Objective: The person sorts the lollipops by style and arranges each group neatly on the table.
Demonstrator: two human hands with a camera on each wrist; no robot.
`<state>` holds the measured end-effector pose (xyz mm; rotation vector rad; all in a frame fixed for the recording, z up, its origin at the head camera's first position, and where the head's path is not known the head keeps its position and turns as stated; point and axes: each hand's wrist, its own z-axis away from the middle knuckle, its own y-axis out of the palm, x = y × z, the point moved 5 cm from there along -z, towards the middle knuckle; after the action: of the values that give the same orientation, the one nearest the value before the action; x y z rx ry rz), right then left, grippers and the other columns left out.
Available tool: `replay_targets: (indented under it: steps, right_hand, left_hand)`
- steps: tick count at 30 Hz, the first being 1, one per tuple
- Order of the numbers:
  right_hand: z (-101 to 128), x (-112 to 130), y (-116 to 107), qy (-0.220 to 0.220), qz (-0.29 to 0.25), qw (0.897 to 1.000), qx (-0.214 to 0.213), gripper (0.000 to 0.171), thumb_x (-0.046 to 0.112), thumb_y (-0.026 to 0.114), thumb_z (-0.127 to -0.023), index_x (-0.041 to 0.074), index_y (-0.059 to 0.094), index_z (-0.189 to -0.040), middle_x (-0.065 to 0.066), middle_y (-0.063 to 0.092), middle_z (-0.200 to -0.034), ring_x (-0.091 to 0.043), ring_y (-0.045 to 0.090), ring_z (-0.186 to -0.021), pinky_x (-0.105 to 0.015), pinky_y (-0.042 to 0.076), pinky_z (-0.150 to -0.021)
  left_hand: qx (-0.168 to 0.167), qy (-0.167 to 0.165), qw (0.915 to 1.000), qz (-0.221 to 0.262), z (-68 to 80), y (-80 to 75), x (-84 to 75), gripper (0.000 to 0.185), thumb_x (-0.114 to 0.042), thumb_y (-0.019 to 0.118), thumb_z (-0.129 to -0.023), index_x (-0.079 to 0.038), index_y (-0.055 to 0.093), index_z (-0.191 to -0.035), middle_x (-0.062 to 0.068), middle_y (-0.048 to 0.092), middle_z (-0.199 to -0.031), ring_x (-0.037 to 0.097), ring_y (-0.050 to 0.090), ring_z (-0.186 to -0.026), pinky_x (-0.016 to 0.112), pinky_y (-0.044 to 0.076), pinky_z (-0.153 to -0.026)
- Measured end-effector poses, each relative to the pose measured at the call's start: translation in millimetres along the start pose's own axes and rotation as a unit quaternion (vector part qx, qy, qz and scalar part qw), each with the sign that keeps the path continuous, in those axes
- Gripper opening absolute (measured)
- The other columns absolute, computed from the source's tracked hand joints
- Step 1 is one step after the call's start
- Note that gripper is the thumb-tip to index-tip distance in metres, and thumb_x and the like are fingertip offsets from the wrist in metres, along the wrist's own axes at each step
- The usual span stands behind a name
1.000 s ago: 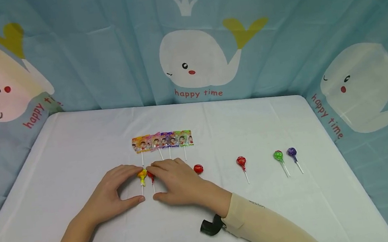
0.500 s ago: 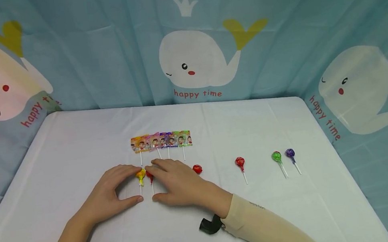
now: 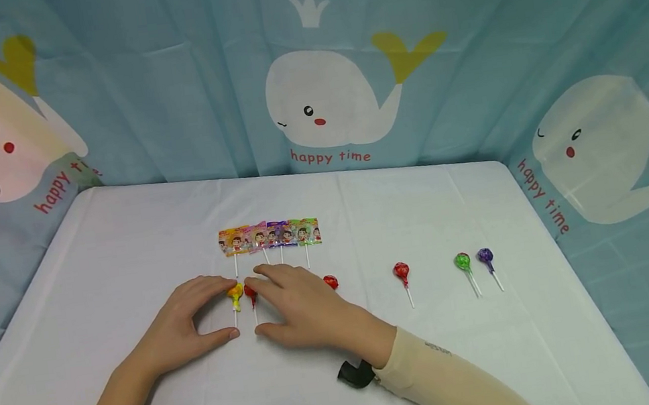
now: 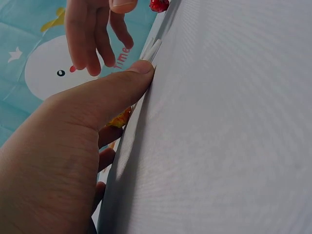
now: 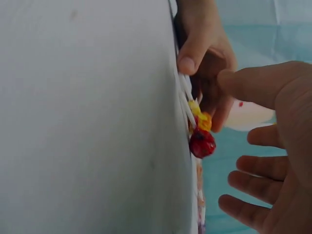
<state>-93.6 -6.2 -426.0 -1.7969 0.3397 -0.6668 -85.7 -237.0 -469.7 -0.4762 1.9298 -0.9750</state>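
Note:
In the head view a yellow lollipop (image 3: 235, 296) lies on the white table, its stick toward the person. My left hand (image 3: 178, 325) curves loosely beside it, index fingertip at the candy and thumb near the stick's end. Just to its right lies a red lollipop (image 3: 251, 295), partly covered by the right index finger in that view. My right hand (image 3: 303, 303) hovers over it; the right wrist view shows those fingers spread, apart from the red candy (image 5: 202, 143). Another red lollipop (image 3: 331, 282) shows only its head beyond the right hand.
Behind the hands, several flat-wrapped lollipops (image 3: 270, 236) lie in an overlapping row. To the right are a red lollipop (image 3: 402, 272), a green one (image 3: 463, 262) and a purple one (image 3: 486, 256). A blue whale-print curtain (image 3: 198, 110) borders the table (image 3: 140, 238).
My right wrist has shifted slightly right and toward the person, covering more of the red lollipop beyond it. The left hand stays by the yellow lollipop; the view has shifted slightly.

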Motion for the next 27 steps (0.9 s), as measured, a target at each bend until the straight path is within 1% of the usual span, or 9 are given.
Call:
replay_targets:
  steps: [3, 9, 18, 24, 27]
  right_hand:
    - [1, 0, -4, 0.001, -0.001, 1.000, -0.009, 0.073, 0.051, 0.075, -0.100, 0.011, 0.055, -0.159, -0.012, 0.055, -0.160, -0.025, 0.054, -0.146, -0.040, 0.046, -0.120]
    - [4, 1, -12, 0.005, -0.005, 1.000, -0.005, 0.075, 0.051, 0.076, -0.100, 0.009, 0.055, -0.158, -0.012, 0.055, -0.161, -0.025, 0.053, -0.149, -0.040, 0.043, -0.122]
    - [11, -2, -19, 0.014, -0.012, 1.000, -0.008, 0.073, 0.051, 0.077, -0.100, 0.009, 0.056, -0.157, -0.010, 0.057, -0.158, -0.024, 0.055, -0.146, -0.040, 0.044, -0.122]
    - [19, -11, -21, 0.030, -0.016, 0.999, -0.003, 0.074, 0.051, 0.077, -0.100, 0.008, 0.056, -0.157, -0.010, 0.057, -0.159, -0.024, 0.053, -0.148, -0.041, 0.043, -0.123]
    - [23, -15, -23, 0.037, -0.024, 0.999, 0.000, 0.073, 0.049, 0.078, -0.099, 0.009, 0.057, -0.157, -0.010, 0.058, -0.158, -0.024, 0.053, -0.148, -0.043, 0.043, -0.122]
  left_hand:
    - [-0.001, 0.003, 1.0000, 0.002, -0.1, 0.1, -0.1, 0.084, -0.037, 0.103, -0.074, -0.025, 0.067, -0.149, -0.003, 0.068, -0.144, 0.028, 0.057, -0.137, 0.020, 0.023, -0.121]
    - [-0.004, 0.007, 1.0000, 0.002, -0.7, 0.1, 0.5, 0.084, -0.037, 0.104, -0.074, -0.024, 0.067, -0.148, -0.006, 0.068, -0.143, 0.025, 0.058, -0.135, 0.019, 0.024, -0.119]
    - [-0.002, 0.003, 1.0000, -0.002, 0.5, 1.6, 1.8, 0.084, -0.038, 0.103, -0.074, -0.024, 0.067, -0.149, -0.005, 0.068, -0.144, 0.026, 0.057, -0.137, 0.018, 0.022, -0.121]
    - [0.002, -0.004, 1.0000, -0.008, 0.7, 2.1, 2.7, 0.082, -0.039, 0.102, -0.076, -0.026, 0.067, -0.149, -0.005, 0.067, -0.145, 0.026, 0.057, -0.138, 0.023, 0.022, -0.124]
    - [0.005, -0.010, 0.9999, -0.012, 0.7, 1.8, 2.5, 0.082, -0.041, 0.101, -0.077, -0.027, 0.067, -0.149, -0.005, 0.067, -0.145, 0.026, 0.057, -0.138, 0.027, 0.027, -0.123]
